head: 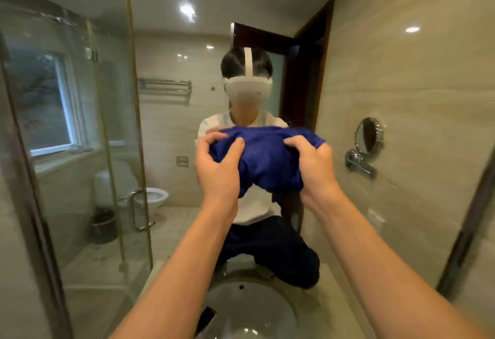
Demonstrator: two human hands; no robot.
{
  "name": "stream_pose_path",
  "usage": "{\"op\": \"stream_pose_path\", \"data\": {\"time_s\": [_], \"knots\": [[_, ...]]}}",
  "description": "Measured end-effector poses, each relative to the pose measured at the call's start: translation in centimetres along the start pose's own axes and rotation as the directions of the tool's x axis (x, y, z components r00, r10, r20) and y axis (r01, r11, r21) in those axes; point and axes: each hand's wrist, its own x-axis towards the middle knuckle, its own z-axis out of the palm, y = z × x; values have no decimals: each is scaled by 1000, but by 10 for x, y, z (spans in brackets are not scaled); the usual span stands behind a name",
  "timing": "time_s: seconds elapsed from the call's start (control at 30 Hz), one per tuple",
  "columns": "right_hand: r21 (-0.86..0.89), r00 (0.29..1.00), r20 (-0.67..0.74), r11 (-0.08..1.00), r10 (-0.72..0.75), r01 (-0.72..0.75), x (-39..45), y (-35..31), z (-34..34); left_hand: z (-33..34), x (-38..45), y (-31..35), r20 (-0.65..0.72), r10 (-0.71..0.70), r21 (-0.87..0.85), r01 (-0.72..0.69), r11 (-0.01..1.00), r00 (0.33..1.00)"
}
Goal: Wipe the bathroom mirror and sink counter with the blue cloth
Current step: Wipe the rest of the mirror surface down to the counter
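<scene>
With both my left hand [218, 163] and right hand [312, 167] gripping the bunched blue cloth [263, 156] against the mirror [166, 129] above the sink [249, 309], I judge I'm mid-wipe on the glass, needing broad even strokes next.

**Both arms out, both hands gripping**

I have both forearms stretched forward and up. My left hand [218, 170] and right hand [312, 168] sit level, near each other, fingers curled into the blue cloth [263, 159] between them.
</scene>
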Motion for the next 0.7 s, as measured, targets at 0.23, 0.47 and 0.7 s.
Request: {"op": "stream_pose_path", "data": {"time_s": [0.23, 0.47, 0.7], "knots": [[3, 997, -29, 997, -72, 72, 56, -86, -47, 108, 1, 39, 80, 93, -6, -93, 996, 992], [104, 980, -173, 991, 103, -85, 14, 0, -130, 90, -87, -53, 106, 24, 163, -41, 986, 994], [30, 981, -184, 998, 68, -63, 20, -27, -165, 126, -107, -61, 141, -10, 115, -7, 993, 990]]}}
